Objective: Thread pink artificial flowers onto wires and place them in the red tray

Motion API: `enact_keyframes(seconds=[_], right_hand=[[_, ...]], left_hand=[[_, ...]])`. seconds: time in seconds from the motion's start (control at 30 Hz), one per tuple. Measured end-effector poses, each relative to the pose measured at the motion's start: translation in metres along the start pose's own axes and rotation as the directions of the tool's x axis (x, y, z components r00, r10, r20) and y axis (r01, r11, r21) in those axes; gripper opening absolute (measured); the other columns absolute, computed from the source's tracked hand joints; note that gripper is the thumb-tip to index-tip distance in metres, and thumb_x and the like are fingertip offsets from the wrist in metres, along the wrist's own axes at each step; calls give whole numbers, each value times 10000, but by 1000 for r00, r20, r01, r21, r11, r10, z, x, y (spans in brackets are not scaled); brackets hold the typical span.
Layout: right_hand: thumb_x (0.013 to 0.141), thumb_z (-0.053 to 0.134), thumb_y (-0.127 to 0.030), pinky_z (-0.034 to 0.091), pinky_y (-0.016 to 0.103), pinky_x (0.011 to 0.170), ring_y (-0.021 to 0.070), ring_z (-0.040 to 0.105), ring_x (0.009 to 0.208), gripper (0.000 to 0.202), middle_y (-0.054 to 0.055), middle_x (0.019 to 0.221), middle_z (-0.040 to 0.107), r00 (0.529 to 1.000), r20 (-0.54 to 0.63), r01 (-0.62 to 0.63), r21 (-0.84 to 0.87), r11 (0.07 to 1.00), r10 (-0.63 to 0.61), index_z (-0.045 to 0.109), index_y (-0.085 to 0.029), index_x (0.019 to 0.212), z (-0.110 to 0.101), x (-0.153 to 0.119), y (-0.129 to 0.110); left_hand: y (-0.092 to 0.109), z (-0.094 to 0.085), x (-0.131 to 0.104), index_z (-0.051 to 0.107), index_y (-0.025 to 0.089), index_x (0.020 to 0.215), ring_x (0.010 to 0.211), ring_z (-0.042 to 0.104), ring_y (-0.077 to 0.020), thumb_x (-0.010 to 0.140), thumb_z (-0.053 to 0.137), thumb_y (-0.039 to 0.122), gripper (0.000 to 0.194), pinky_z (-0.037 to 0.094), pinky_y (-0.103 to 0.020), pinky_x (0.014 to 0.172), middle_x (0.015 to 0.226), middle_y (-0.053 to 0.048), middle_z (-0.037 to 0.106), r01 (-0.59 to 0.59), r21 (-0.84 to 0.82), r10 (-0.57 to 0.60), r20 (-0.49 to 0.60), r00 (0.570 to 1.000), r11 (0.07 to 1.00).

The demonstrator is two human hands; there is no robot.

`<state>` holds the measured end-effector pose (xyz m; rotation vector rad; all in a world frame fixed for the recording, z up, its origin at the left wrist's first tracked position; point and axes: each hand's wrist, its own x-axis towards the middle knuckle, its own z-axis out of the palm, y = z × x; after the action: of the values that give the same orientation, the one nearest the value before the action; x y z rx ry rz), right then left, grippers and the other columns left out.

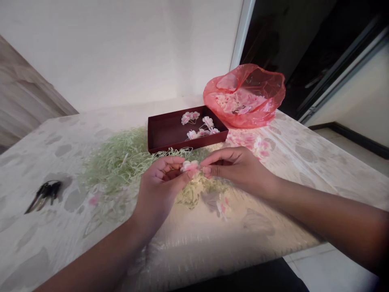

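Between my two hands is a small pink and white artificial flower (190, 165). My left hand (161, 178) pinches it between thumb and fingers. My right hand (235, 168) is closed at the flower's right side, thumb against fingertips; what exactly lies in that pinch is too small to make out. Just beyond my hands stands a dark red open box (165, 132), with several like flowers (202, 133) in its right part. Pale green shredded filler (121, 156) spreads left of the box and under my hands.
A red translucent bag (273, 97) full of pink petals or flowers stands at the back right. More pink flowers (261, 147) lie in front of it. A bunch of keys (45, 192) rests on the left of the patterned tablecloth (267, 231). One loose flower (223, 207) lies near the front.
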<state>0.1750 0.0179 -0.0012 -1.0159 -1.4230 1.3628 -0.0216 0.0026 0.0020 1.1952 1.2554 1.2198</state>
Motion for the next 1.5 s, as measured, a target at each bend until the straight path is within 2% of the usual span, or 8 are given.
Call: enact_keyframes(seconds=[0.27,0.47,0.67,0.87,1.07,1.2,1.5], right_hand=[[780,817,-309,483,261,633,137,629,733,167,42,879,719,999,31,46,-91,995,-44,757,-184,872,1,-3,1],[854,743,-270,491,284,700,149,624,803,111,42,914,674,977,112,201,-168,965,-184,704,-167,834,1,-3,1],[900,687,-253,495,290,729,152,624,835,130,44,931,661,951,139,306,-276,911,-277,697,-163,806,2,-2,2],[870,720,-282,517,291,755,179,667,938,133,62,1094,692,969,123,239,-230,943,-216,712,-173,795,3,-3,4],[828,752,-278,508,306,722,174,656,821,121,58,928,706,983,87,176,-198,964,-162,728,-166,790,3,-4,5],[829,746,-290,500,311,704,172,639,792,140,58,891,693,987,57,159,-196,968,-151,714,-164,776,4,-3,5],[819,741,-251,492,306,706,171,636,797,112,52,852,688,979,55,206,-253,945,-198,699,-164,763,5,-5,6]], left_hand=[[-1,-3,-1,680,209,982,714,710,-145,684,880,249,361,527,-210,628,779,0,744,49,-58,-45,74,996,997],[1,-2,-2,663,204,987,692,694,-126,672,884,214,385,525,-204,633,758,16,733,74,-93,-66,93,994,993],[0,-2,-3,666,209,991,691,697,-121,647,906,201,419,536,-194,632,771,15,748,88,-108,-74,122,990,990],[-1,-2,-2,663,214,1001,728,712,-132,671,892,202,402,553,-209,665,810,2,770,90,-115,-72,154,985,989],[0,-1,-3,686,210,968,679,687,-108,673,885,204,356,522,-178,609,787,14,757,77,-60,-68,141,988,995],[-2,-1,-4,690,219,954,689,686,-106,673,875,164,340,520,-171,599,808,19,759,53,-65,-42,149,988,996],[1,2,-7,692,195,886,673,668,-81,686,847,115,266,533,-147,611,730,40,724,34,-88,-22,136,990,995]])
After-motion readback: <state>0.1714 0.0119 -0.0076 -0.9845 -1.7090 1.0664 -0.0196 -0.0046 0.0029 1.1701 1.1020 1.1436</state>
